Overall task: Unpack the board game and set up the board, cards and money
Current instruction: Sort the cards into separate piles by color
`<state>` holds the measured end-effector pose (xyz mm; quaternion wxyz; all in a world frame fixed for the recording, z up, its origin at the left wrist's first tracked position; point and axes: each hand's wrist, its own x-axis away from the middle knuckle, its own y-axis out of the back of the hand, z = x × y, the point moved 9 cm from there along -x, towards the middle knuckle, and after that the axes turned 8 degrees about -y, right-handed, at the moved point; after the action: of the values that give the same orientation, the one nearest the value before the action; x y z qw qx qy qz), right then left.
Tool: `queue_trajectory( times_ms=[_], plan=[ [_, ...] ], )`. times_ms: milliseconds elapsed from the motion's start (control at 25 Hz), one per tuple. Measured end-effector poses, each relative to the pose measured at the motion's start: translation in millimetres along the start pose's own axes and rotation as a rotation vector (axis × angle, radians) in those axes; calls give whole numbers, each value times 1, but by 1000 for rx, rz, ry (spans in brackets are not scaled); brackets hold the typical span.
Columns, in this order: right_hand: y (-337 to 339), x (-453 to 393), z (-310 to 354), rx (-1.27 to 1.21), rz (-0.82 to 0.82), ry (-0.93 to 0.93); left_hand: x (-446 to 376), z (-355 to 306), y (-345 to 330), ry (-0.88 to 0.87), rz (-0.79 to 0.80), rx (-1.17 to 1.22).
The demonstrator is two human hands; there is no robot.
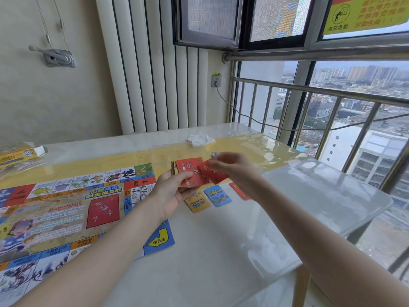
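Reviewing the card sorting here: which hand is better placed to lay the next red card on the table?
Right. The right hand already pinches one red card pulled from the fan, above the red card on the table. The left hand grips the remaining red cards.

The surface (221, 251) looks glossy, a pale top under a clear, shiny plastic sheet that mirrors the window light. On it the board (66, 213) is thin printed paper, flat with a slight sheen. Just right of the board, the red cards (194, 171) held in the hands look like smooth coated card, as do the yellow card (197, 203) and the blue card (218, 196) lying below them. Beyond the board, crumpled wrapping (200, 139) looks thin and crinkled, and the railing (332, 94) is polished metal.
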<state>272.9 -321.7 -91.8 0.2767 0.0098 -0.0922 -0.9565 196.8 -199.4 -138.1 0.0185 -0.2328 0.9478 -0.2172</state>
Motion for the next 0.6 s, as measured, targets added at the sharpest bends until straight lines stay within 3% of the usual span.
queue_trajectory(
  times_ms=[120, 280, 480, 600],
  plan=[
    [2, -2, -7, -75, -100, -6, 2, -3, -8, -37, 23, 8],
    [-7, 1, -15, -143, -13, -98, 4, -9, -17, -63, 91, 13],
    [39, -1, -14, -359, -195, -166, 3, -7, -19, -40, 80, 12],
    [83, 1, -17, -14, -393, -169, 4, -2, -24, -25, 78, -2]
  ],
)
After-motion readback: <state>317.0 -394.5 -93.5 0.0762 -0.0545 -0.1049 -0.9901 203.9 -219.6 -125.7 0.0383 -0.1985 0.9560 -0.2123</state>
